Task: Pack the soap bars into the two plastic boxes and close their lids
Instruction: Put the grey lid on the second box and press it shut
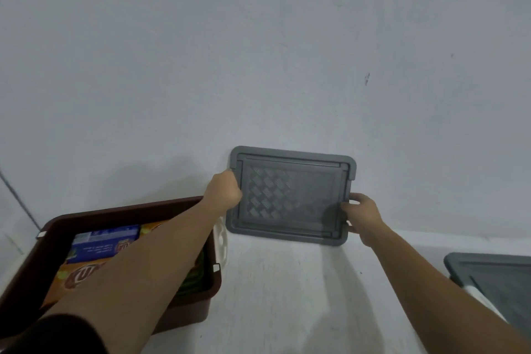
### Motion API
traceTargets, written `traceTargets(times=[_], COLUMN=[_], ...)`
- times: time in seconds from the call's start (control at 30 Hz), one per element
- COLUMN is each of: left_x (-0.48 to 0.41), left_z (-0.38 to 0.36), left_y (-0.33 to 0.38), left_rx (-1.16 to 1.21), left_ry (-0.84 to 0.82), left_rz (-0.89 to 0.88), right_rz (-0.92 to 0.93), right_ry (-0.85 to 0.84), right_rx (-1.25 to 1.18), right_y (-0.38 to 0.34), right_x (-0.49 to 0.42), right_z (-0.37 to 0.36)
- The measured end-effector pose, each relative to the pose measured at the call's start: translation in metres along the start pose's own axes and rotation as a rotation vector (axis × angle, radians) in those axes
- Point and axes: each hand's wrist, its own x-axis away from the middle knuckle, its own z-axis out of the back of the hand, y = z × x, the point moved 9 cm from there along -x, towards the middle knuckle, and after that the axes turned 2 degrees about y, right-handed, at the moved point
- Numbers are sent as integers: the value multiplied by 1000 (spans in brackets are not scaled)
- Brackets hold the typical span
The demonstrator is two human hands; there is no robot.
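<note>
A grey plastic lid point(291, 195) with a patterned top stands tilted against the white wall. My left hand point(225, 191) grips its left edge and my right hand point(360, 217) grips its right edge. At the lower left stands an open brown plastic box point(115, 213) holding wrapped soap bars, a blue one point(106, 241) and orange ones point(77, 276), partly hidden by my left forearm. A second box with a grey lid point(494, 276) on it shows at the right edge.
A white handle point(222, 241) sticks out at the brown box's right end, just below the lid's lower left corner. The white surface runs between the two boxes. The wall rises straight behind.
</note>
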Motion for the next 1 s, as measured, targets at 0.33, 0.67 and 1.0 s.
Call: traceTargets(times=[0.33, 0.67, 1.0], left_x=[17, 55, 143], left_z=[64, 164, 201], left_y=[15, -47, -194], left_rx=[420, 646, 318], left_ry=[237, 261, 165], left_rz=[-165, -57, 324], right_rz=[280, 443, 400], right_ry=[158, -31, -394], right_rx=[-65, -46, 168], right_y=[-53, -121, -107], right_x=[17, 84, 163], right_z=[34, -29, -171])
